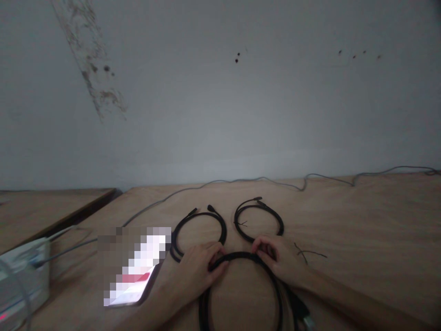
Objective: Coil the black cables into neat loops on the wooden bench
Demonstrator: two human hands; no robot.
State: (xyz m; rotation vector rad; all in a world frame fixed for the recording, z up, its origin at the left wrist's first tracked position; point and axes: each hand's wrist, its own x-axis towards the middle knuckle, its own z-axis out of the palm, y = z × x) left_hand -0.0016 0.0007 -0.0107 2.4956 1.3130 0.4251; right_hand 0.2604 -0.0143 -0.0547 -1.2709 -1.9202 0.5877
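Observation:
A black cable [279, 301] lies in a large loop at the near edge of the view, a connector with a metal tip showing at its lower right. My left hand [203, 265] pinches the upper left of this loop between thumb and fingers. On the upper right of the loop, my right hand [275, 255] closes its fingertips around the cable. Just beyond my left hand is a second coiled black cable [223, 225], its two ends pointing away. Past my right hand sits a third coiled cable [279, 218] with a thin tie on its left side.
A lit phone [138, 276], partly blurred out, lies left of my left arm. At the far left stands a white box [37, 276] with wires plugged in. Loose thin black ties [310, 252] lie right of my right hand. A thin grey cable [193, 187] runs along the wall.

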